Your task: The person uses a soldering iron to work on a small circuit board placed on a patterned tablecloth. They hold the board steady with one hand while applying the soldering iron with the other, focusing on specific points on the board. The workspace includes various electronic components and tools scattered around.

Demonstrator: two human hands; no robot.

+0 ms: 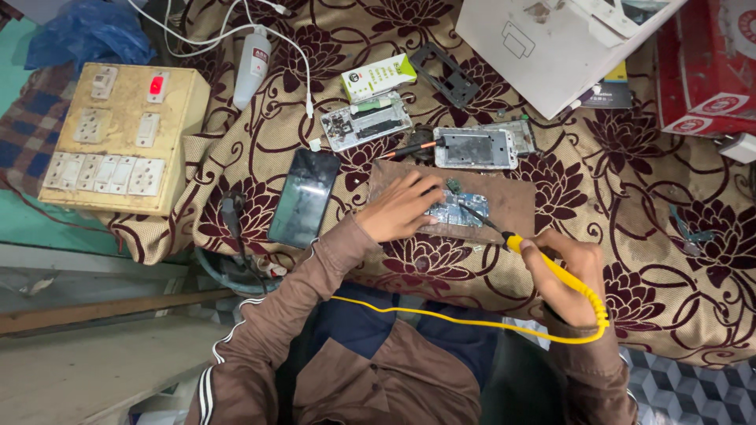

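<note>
Yellow iron (pixel 551 271): right hand (pixel 563 275) grips it, tip on circuit board (pixel 457 211).
Left hand (pixel 402 208): flat, pinning board steady.

switchboard (pixel 118 138), black phone (pixel 304 197), red box (pixel 705 67)

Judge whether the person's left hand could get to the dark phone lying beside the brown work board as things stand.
Probably yes. The left hand rests on the circuit board, and the dark phone lies flat just past its wrist with only bare patterned cloth between. The right hand holds the soldering iron on the far side, clear of that path.
</note>
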